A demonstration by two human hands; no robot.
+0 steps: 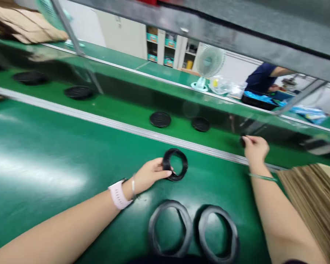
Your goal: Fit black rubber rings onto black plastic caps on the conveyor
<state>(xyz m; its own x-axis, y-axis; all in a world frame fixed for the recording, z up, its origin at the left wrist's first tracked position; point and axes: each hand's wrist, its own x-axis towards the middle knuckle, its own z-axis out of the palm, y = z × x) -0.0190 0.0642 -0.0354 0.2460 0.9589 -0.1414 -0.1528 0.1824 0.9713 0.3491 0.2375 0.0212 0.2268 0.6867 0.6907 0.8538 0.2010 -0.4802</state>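
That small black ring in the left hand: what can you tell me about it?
The small black ring is a thin, open hoop, dark and slightly glossy, perhaps rubber or plastic; motion blur hides finer detail. The left hand pinches its left edge between the fingertips, holding it tilted with its lower rim at or just above the green work surface. It sits just beyond two larger black rings lying flat.

Black ring (176, 165), green table (44, 146)

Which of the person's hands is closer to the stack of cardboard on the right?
Right. The right hand reaches over the belt just up-left of the cardboard; the left hand holds a black ring farther left.
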